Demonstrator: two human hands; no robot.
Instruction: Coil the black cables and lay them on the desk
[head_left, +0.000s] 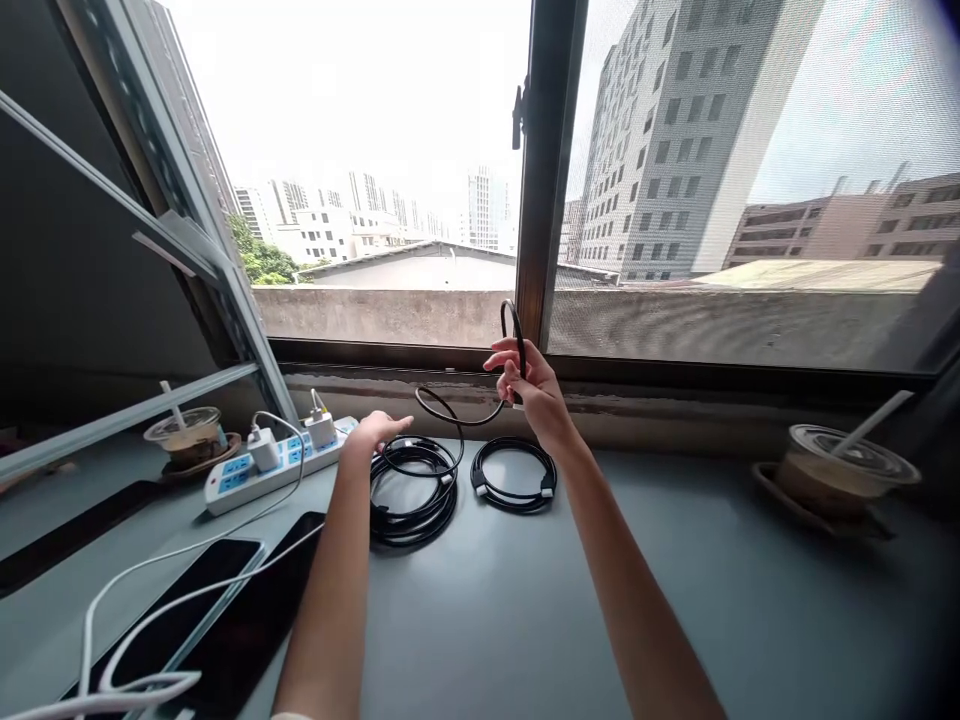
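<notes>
My right hand (531, 385) is raised in front of the window frame, its thumb and fingers closed on a black cable (523, 345). That cable arches above the fingers, and a slack length curves down to the left. Over a stack of coiled black cables (414, 530) is my left hand (375, 432), thumb stretched to the right; its other fingers are partly hidden, and no held thing shows in it. A smaller coiled black cable (514, 503) with light-coloured plug ends lies on the table between my forearms.
A white power strip (281, 465) with two chargers stands left of the coils. White cords (161, 557) cross dark phone-like or tablet-like slabs (251, 610). Iced drinks in cups (836, 480) stand at both sides. Behind the grey table (465, 640) is a window ledge.
</notes>
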